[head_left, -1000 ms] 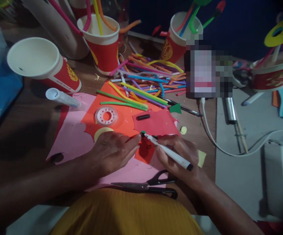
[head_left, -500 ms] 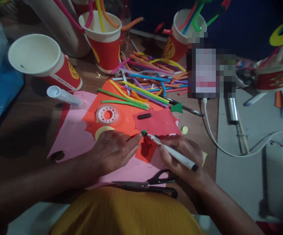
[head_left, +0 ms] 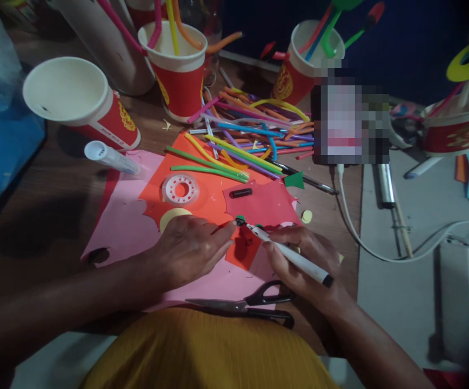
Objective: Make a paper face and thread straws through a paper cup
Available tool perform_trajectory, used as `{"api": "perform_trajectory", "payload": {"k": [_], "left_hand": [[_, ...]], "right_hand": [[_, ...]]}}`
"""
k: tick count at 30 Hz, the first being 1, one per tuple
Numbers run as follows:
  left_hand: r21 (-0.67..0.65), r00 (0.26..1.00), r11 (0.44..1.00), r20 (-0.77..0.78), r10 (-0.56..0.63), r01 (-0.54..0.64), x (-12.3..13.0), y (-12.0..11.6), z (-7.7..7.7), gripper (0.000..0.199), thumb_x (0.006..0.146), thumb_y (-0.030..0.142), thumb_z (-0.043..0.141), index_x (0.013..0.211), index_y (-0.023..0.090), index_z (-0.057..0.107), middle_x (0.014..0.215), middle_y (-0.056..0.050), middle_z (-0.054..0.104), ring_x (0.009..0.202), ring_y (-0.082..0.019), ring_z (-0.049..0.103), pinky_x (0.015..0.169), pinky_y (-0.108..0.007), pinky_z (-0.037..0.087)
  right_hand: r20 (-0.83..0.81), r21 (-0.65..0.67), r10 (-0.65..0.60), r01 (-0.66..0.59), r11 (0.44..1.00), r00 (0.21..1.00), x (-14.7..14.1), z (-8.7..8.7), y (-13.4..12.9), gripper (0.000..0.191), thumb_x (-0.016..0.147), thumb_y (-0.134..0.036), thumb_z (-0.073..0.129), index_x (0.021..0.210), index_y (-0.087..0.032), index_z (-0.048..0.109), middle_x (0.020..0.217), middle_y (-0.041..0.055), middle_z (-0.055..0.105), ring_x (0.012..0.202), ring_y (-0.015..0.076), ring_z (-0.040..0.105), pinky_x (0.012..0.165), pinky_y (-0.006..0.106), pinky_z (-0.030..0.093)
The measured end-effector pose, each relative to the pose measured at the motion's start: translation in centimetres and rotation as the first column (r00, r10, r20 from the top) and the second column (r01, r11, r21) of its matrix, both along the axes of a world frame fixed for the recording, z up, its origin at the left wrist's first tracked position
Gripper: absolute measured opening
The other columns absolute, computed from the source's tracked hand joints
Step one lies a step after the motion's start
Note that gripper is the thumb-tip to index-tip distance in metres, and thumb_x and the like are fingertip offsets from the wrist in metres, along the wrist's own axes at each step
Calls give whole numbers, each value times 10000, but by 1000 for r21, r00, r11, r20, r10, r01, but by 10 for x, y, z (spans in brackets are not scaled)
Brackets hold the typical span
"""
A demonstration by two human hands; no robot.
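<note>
My right hand (head_left: 305,259) is closed around a white marker (head_left: 299,260) with a black end, its tip pointing left. Just beyond that tip is a small green paper piece (head_left: 240,219) with black on it. The fingertips of my left hand (head_left: 194,246) hold this piece at its edge, fingers pressed together. Under both hands lie red paper (head_left: 267,201), orange paper (head_left: 153,183) and pink paper (head_left: 115,221). A black marker cap (head_left: 241,193) rests on the red sheet. Close to my body are black-handled scissors (head_left: 242,306), partly opened.
A tape roll (head_left: 165,189) and a pale yellow paper disc (head_left: 173,215) lie left of centre. Several colourful straws (head_left: 250,127) are heaped behind. Red-and-white paper cups (head_left: 183,81) stand at the back. A white cable (head_left: 350,229) runs from a blurred-out device on the right.
The marker tip has drawn slightly away from the green piece. My left hand keeps its hold. The whole view has shifted a little.
</note>
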State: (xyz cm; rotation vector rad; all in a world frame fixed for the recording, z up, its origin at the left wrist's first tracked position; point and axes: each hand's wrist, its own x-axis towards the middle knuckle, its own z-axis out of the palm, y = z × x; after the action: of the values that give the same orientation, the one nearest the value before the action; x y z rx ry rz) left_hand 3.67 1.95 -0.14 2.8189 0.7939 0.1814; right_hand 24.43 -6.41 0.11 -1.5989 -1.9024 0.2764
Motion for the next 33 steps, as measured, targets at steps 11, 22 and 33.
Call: {"api": "perform_trajectory", "payload": {"k": [11,22,33], "left_hand": [[1,1000,1000,-6,-4,4,-2,-2,0,231,920,275,424,1058,185,585,578,18,641,522,-163,619,477,-274,286],[6,1000,1000,-2,-4,4,-1,-1,-1,234,922,267,420,1059,182,590,567,15,633,510,-165,612,468,-271,287],[-44,999,999,-49,-1,-1,-1,-2,2,265,929,269,405,1092,178,593,591,1,646,534,-176,620,487,-273,314]], "right_hand": [[-28,-47,31,-32,998,999,0,-1,0,99,785,-188,649,853,-216,582,698,-25,667,600,120,635,562,235,484],[16,-29,5,-4,1000,1000,0,-4,-1,61,807,-238,638,846,-223,594,716,-13,680,609,134,644,562,247,489],[-1,-26,-1,1,1000,1000,-1,-3,0,53,802,-231,633,835,-225,592,703,-7,685,601,143,651,559,256,492]]}}
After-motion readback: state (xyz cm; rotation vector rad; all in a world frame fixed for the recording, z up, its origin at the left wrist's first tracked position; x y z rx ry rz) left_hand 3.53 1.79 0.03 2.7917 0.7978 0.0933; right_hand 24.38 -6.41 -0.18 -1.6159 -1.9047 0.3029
